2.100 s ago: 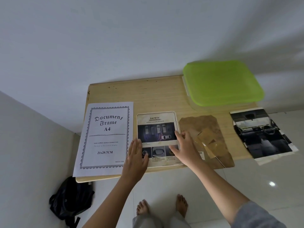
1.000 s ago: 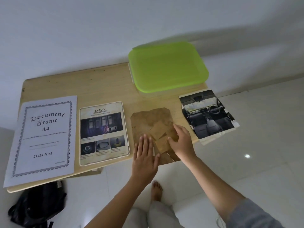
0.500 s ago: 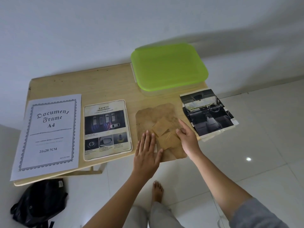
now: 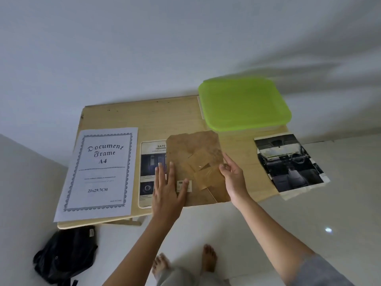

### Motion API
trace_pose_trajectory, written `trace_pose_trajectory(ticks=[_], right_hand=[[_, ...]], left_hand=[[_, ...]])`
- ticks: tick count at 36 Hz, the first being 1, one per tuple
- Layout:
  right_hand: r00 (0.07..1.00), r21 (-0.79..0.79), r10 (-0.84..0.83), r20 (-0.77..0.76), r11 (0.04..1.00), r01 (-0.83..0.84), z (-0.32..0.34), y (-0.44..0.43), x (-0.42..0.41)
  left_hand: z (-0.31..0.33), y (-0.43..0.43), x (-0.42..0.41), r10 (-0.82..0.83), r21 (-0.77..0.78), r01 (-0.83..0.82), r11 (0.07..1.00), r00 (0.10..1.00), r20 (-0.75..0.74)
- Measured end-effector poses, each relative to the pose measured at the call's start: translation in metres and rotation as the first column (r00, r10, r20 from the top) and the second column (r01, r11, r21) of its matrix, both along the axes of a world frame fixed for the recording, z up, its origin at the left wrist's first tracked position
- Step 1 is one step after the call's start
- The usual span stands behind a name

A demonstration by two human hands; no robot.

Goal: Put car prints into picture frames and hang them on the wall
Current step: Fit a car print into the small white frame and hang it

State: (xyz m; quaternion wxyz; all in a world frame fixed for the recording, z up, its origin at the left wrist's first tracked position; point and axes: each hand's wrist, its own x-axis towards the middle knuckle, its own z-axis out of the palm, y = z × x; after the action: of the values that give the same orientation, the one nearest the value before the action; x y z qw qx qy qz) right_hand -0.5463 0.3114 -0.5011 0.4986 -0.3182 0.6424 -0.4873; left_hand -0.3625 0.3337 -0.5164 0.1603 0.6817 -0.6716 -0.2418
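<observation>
1. Wooden table (image 4: pixel 175 112): carries every item below except the bag.
2. Container with green lid (image 4: pixel 243 102): at the far right corner, beyond the right fingertips and well apart from them. The lid is on and the contents cannot be seen.
3. White insert sheet (image 4: pixel 99 172), printed "Document Frame A4": lies flat, left of the left fingers.
4. Black bag (image 4: pixel 64 254): on the floor, below and left of the left hand.
5. Brown backing board (image 4: pixel 193 145): lies between the two hands and covers the right part of the picture frame.
6. Car interior print (image 4: pixel 288 162): loose, right of the right fingers, overhanging the table edge.
7. Picture frame (image 4: pixel 145 203): holds a car safety print (image 4: pixel 151 159). It lies under the left fingertips, mostly hidden by the board.
8. Left hand (image 4: pixel 167 193): fingers straight and spread, flat across the board's left edge.
9. Right hand (image 4: pixel 234 178): pinches the board's right edge, thumb on top.
</observation>
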Motion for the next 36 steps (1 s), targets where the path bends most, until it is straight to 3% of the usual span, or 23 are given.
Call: trace_pose_trajectory(ticks=[11, 15, 17, 20, 24, 29, 36], right_hand=[[0.993, 0.113, 0.076, -0.087, 0.991, -0.066, -0.029, -0.022, 0.069], [0.968, 0.118, 0.133, -0.215, 0.987, -0.109, -0.027, -0.021, 0.075], [0.894, 0.118, 0.214, -0.393, 0.976, -0.182, -0.028, -0.021, 0.074], [0.694, 0.173, 0.330, -0.640, 0.942, -0.288, -0.030, -0.021, 0.070], [0.527, 0.250, 0.389, -0.756, 0.915, -0.318, -0.029, -0.018, 0.069], [0.469, 0.272, 0.413, -0.781, 0.900, -0.341, -0.033, -0.016, 0.071], [0.468, 0.287, 0.424, -0.775, 0.896, -0.338, -0.032, -0.019, 0.078]], left_hand=[[-0.011, -0.009, 0.059, 0.138, 0.140, -0.136, 0.981, 0.990, -0.009], [-0.016, -0.012, 0.067, 0.134, 0.165, -0.131, 0.978, 0.991, -0.006], [-0.019, -0.013, 0.070, 0.115, 0.163, -0.113, 0.980, 0.993, -0.002], [-0.023, -0.015, 0.074, 0.094, 0.153, -0.092, 0.984, 0.996, -0.005], [-0.024, -0.017, 0.076, 0.075, 0.134, -0.076, 0.988, 0.997, 0.014], [-0.021, -0.018, 0.078, 0.068, 0.124, -0.074, 0.990, 0.996, 0.051], [-0.017, -0.027, 0.079, 0.042, 0.080, -0.047, 0.996, 0.998, 0.057]])
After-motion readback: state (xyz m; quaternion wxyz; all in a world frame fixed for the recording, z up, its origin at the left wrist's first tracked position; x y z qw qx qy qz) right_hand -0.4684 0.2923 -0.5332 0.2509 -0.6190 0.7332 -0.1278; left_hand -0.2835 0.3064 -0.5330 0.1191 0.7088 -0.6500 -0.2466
